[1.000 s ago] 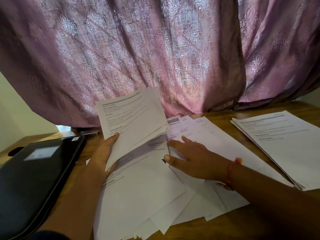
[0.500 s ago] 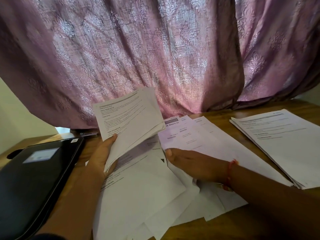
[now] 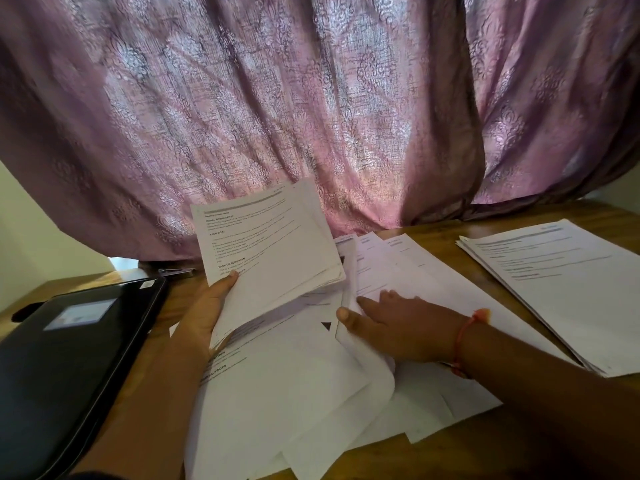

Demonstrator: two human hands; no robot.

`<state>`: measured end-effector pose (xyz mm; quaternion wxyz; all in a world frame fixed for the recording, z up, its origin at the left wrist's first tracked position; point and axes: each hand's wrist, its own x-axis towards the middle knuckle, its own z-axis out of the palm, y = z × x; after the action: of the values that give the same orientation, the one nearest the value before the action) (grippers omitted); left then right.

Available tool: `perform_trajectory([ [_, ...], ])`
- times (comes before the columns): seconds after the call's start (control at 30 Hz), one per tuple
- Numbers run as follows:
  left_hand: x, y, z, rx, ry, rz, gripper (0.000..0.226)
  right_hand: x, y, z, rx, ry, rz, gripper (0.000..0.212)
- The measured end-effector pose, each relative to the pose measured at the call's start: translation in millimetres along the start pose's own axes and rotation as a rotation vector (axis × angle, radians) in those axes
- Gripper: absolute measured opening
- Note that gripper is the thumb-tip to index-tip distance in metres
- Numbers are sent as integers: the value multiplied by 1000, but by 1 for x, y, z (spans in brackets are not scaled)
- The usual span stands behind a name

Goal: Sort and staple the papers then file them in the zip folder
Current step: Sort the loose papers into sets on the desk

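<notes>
**A:** Which step of the task is this?

**B:** Sorting, by my reading. The left hand (image 3: 207,313) holds a raised bundle of printed sheets (image 3: 270,251), thumb on its front, fingers hidden behind. The right hand (image 3: 398,327) rests on the loose spread of papers (image 3: 294,393) on the wooden table (image 3: 433,455); its fingers lie mostly straight, and the thumb and forefinger appear to nip the curling edge of one sheet (image 3: 367,355).

**A:** Where are the other task items?

**B:** A neat sorted stack (image 3: 561,289) lies well apart at the right. The black zip folder (image 3: 69,368) lies at the left, touching no papers. A dark metal object (image 3: 176,271), possibly the stapler, sits behind the folder by the purple curtain (image 3: 311,116); I cannot tell for certain.

**A:** What does the next move call for?

**B:** Probably lifting that one sheet free without dragging its neighbours, then adding it to the bundle. Stapling and filing are not yet begun.
</notes>
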<state>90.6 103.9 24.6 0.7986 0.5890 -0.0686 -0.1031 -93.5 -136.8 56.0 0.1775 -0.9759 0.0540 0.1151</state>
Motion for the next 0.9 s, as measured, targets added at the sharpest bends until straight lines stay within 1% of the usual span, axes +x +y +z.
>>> perform_trajectory([
  [0.13,0,0,1,83,16,24,26,5,21,-5,-45,82,80,114],
  [0.23,2,-1,0,134,22,30,29,12,32,-5,-99,111,122,123],
  [0.3,3,-1,-1,153,15,8,34,18,39,-7,-30,166,91,129],
  [0.33,4,-1,-2,164,10,6,35,19,44,-8,24,217,85,127],
  [0.37,3,-1,-2,174,6,11,34,20,49,-9,52,261,104,118],
  [0.4,3,-1,-1,187,4,28,32,21,53,-10,30,299,142,104],
  [0.43,2,-1,0,201,5,55,27,21,57,-10,-43,323,192,88],
  [0.47,0,-1,2,210,4,82,25,23,63,-10,-119,332,233,76],
  [0.5,-2,-1,4,213,4,93,25,24,67,-10,-167,324,258,72],
  [0.57,-1,-2,5,218,0,86,29,27,72,-12,-162,327,276,72],
  [0.73,-5,-1,9,252,25,103,29,19,75,-23,47,457,252,73],
  [0.8,-8,0,11,271,28,114,30,12,73,-28,84,462,254,69],
  [0.9,-8,-1,10,270,20,110,33,8,74,-33,130,446,258,57],
])
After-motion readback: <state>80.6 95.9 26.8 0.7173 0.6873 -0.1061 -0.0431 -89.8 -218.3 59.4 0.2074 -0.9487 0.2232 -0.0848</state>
